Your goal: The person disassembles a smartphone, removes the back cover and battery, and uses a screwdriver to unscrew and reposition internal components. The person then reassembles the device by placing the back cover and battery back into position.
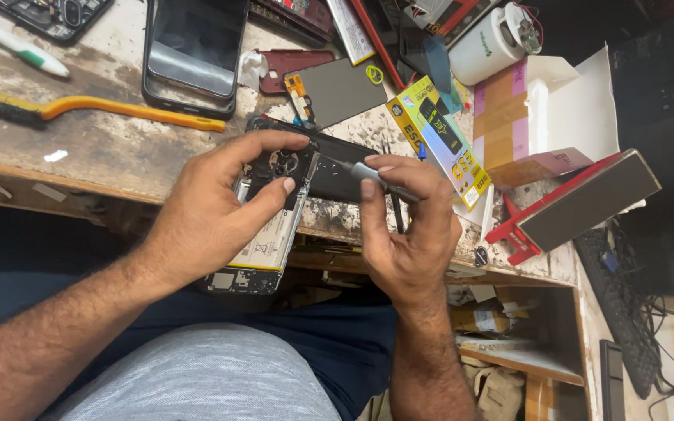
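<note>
1. The left hand (212, 210) clasps the opened phone (274, 210) from above, thumb and fingers wrapped round it.
2. The right hand (407, 226) pinches a screwdriver (368, 173), tip on the phone.
3. The phone's back is off, its battery exposed.

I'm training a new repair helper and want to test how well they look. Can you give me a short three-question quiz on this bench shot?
1. True or false: the left hand holds the opened phone at the bench edge.
2. What does the right hand hold? A) orange-handled brush B) screwdriver C) white pen
3. Fill in: the screwdriver tip points at the phone's ____ end, near the camera.

Key
1. True; the thumb and fingers grip its upper part.
2. B; the brush and pen lie untouched on the bench, further back to the left.
3. Upper.
</note>
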